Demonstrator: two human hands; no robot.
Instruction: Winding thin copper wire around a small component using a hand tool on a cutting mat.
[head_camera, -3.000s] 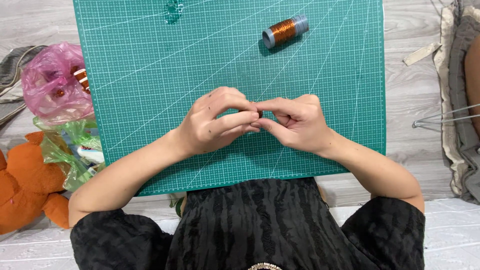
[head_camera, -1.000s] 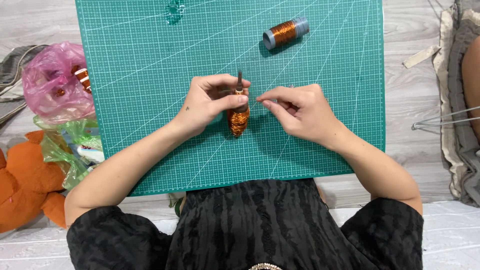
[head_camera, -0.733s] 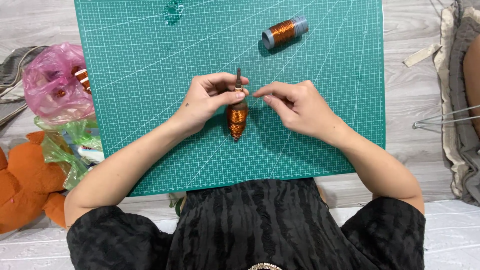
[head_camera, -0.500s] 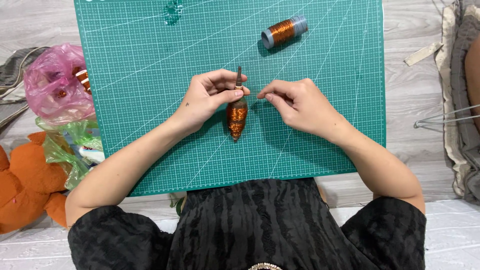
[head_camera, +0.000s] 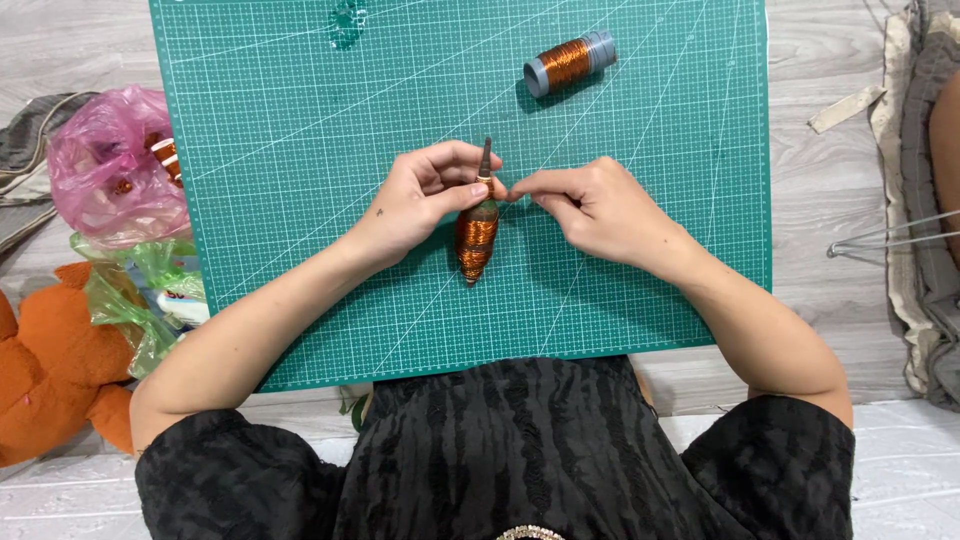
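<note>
The left hand (head_camera: 415, 205) pinched the spindle (head_camera: 477, 228), already thick with copper wire; the right hand (head_camera: 590, 205) fingers closed at its neck, winding unfinished.

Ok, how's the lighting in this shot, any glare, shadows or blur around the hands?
Head view: light is soft and even; the left hand and right hand look sharp, no motion blur. Soft shadows fall on the green mat beneath the forearms and beside the copper-wound piece. Faint sheen on the wire spool and pink bag, no harsh glare.
</note>
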